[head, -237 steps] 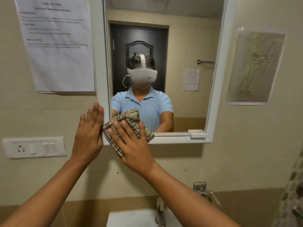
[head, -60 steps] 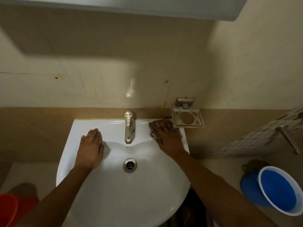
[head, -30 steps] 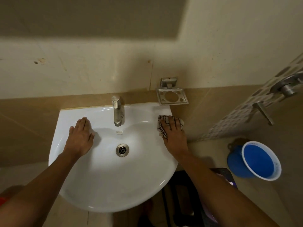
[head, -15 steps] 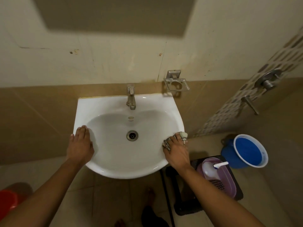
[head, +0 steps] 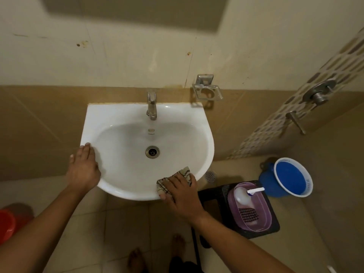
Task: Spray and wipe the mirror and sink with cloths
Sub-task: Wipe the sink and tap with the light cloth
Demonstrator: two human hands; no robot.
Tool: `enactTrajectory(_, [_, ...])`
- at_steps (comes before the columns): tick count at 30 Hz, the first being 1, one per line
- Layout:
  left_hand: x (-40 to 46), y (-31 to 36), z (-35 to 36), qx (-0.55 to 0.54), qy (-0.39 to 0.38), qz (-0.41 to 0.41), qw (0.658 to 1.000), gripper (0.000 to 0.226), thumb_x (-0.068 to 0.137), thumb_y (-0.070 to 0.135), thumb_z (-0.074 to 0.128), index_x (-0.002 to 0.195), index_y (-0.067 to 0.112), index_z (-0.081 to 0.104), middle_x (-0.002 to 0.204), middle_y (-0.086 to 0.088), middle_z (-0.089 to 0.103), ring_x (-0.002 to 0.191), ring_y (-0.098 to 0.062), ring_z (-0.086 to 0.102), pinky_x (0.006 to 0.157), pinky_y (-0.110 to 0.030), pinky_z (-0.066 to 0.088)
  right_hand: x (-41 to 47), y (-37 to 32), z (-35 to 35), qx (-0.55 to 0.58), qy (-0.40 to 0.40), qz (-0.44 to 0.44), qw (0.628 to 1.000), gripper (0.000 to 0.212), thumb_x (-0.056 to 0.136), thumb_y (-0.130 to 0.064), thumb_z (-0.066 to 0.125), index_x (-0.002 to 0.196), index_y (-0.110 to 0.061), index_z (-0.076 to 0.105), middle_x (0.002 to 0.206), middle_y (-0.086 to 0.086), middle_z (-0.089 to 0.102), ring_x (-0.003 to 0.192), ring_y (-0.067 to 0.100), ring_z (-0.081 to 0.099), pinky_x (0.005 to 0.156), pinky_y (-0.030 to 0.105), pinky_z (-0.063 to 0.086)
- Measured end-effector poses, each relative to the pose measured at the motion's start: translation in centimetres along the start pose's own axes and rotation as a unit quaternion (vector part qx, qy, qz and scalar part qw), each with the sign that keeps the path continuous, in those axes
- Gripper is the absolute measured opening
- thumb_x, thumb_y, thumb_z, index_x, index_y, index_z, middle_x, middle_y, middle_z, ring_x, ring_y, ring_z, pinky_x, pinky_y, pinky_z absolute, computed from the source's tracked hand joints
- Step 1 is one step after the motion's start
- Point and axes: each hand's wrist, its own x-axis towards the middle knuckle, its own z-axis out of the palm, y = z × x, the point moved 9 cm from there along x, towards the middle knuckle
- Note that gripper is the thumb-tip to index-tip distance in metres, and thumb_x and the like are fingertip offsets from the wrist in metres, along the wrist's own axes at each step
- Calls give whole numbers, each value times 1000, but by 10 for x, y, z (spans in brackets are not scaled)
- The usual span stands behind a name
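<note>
Head view shows the right hand [head: 180,191] pressing the checked cloth [head: 173,179] flat on the sink [head: 110,119] at the near-right part of its rim, fingers spread over the fabric with the thumb at the outer lip. Half a second ago the cloth sat further round on the right side, and a second before that near the back by the tap [head: 151,105]; it has been swept along the rim toward the person. The left hand [head: 83,168] has slid down the left rim too and lies there with fingers straight, bracing and holding nothing. Judging by this, the mirror is finished and the rim pass is partly done, with the front lip, the left rim and the bowl probably left. The cloth is at the rim's outer edge, so it could slip off toward the floor. To the right, a black stool [head: 218,196] carrying a purple tub [head: 264,221] stands just beside the sink, limiting elbow room; the bowl around the drain [head: 152,151] is open.
</note>
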Motion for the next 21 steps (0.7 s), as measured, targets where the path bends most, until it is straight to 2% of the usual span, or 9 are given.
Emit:
enactTrajectory(3, [-3,0,0,-5,5,-25,1000,63,90,2,52,147,-9,30,158,-24,26,147,-41,21,115,-62,19,8,47,-10,-35,-38,0,999,50,98,-57,31,131,-31,57,133,-7,57,136,21,41,119,61,7])
enactTrajectory(6, [-11,1,-3,-16,17,-60,998,62,91,3,52,148,-7,29,159,-23,24,147,-42,20,116,-61,17,17,101,-27,-54,-108,-2,993,78,92,-76,13,148,-31,40,159,0,34,152,22,14,121,59,2])
enactTrajectory(8, [-18,2,-5,-30,23,-82,996,62,90,2,52,147,-7,30,158,-24,26,146,-42,22,116,-61,18,23,120,-33,-82,-179,-56,979,84,87,-83,11,156,-35,22,166,-1,15,153,17,0,123,54,5])
enactTrajectory(10, [-25,3,-6,-33,21,-100,994,62,91,3,50,148,-6,30,159,-22,26,147,-41,21,117,-60,17,28,125,-36,-122,-241,-117,956,86,87,-85,18,157,-38,3,167,-2,1,153,14,-5,124,49,1])
enactTrajectory(14, [-33,4,-8,-28,10,-120,992,61,95,8,45,152,-1,23,162,-17,20,149,-37,15,120,-57,13,35,120,-27,-178,-326,-237,898,97,86,-72,34,157,-25,-14,165,4,-13,152,16,-5,125,42,-1])
enactTrajectory(16, [-36,6,-10,-26,6,-119,993,61,96,8,43,153,-1,22,162,-16,19,150,-37,14,120,-56,12,36,109,-21,-180,-354,-281,874,97,87,-60,38,154,-23,-21,166,10,-7,154,23,6,125,40,5])
enactTrajectory(17, [-37,7,-11,-27,7,-119,992,61,97,8,43,153,0,21,162,-16,19,150,-37,13,120,-56,12,36,104,-17,-183,-370,-290,864,96,89,-58,40,154,-23,-22,166,12,2,152,27,17,124,39,14])
enactTrajectory(19, [-41,7,-14,-27,14,-120,992,60,98,8,41,153,1,21,163,-15,18,150,-36,13,121,-55,11,44,91,-9,-204,-367,-311,852,99,89,-62,46,157,-22,-14,155,13,38,131,29,50,104,38,42])
enactTrajectory(21, [-42,8,-16,-27,19,-118,992,58,99,8,39,154,1,22,163,-14,19,151,-34,13,122,-53,10,52,71,-3,-244,-325,-362,839,102,84,-77,41,157,-19,0,132,6,61,104,25,63,83,35,47])
